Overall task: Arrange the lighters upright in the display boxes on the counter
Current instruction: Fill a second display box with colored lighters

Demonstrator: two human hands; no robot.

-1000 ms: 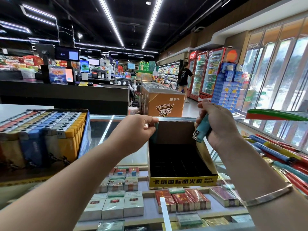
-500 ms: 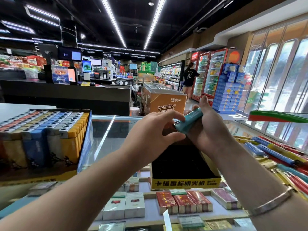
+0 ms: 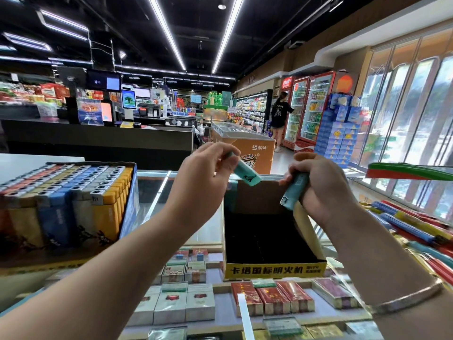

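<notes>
A: Where's the slim teal plastic lighter (image 3: 244, 172)?

B: Pinched in the left hand (image 3: 206, 173), tilted toward four o'clock, above the empty yellow-fronted cardboard display box (image 3: 274, 270) at six o'clock.

A: And the other?

B: Right hand (image 3: 323, 190) grips a second teal lighter (image 3: 293, 192), slanting toward seven; both hover equally near.

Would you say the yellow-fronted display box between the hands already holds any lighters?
No, the yellow-fronted display box shows only its dark empty interior, while each teal lighter is held above it.

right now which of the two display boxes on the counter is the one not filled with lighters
The yellow-fronted box below the hands: its dark interior shows bare. The blue-sided box to its left is packed with upright lighters.
</notes>
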